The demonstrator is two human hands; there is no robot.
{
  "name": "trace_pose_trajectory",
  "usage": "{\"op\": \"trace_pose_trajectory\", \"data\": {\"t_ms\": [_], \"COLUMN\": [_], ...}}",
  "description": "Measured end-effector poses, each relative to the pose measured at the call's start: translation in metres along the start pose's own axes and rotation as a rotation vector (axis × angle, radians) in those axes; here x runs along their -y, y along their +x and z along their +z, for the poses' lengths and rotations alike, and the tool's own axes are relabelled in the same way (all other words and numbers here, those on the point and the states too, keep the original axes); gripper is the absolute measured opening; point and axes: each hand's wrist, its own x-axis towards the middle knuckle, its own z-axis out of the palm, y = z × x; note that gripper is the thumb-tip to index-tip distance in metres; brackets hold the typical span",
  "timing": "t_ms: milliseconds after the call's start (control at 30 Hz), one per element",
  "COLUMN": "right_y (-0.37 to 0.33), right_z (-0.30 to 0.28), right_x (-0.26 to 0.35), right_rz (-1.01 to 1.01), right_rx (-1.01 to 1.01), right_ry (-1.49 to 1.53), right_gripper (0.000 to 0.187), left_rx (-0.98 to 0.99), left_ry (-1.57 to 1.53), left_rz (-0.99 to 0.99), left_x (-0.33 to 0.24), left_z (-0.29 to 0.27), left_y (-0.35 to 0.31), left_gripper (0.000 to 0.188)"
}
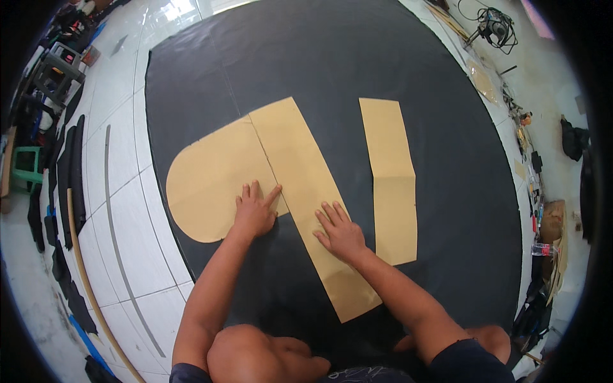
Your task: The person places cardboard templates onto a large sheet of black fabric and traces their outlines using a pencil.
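Head view, looking straight down: large sheet of matte black fabric (396,57) spread flat over white glossy floor tiles (121,191). On top, three tan paper pattern pieces, smooth and stiff-looking. Rounded half-oval piece (204,182) at left, curved outer edge, straight inner edge touching the long diagonal strip (306,185). Left hand (254,214) pressed flat on the rounded piece at that seam, fingers slightly spread, gripping nothing. Right hand (340,231) palm-down on the diagonal strip, fingers fanned apart. Third strip (391,179), creased across the middle, lying apart to the right. Black cut shapes (67,172) lined up along the left.
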Motion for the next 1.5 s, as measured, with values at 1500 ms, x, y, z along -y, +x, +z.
{"op": "trace_pose_trajectory", "data": {"t_ms": [1500], "right_y": [0.004], "right_z": [-0.003], "right_x": [0.012], "right_rz": [0.027], "right_rx": [0.046], "right_ry": [0.025], "right_gripper": [0.047], "left_rx": [0.025], "left_ry": [-0.03], "left_rz": [-0.013], "left_x": [-0.003], "left_z": [0.001], "left_y": [0.0], "left_gripper": [0.072]}}
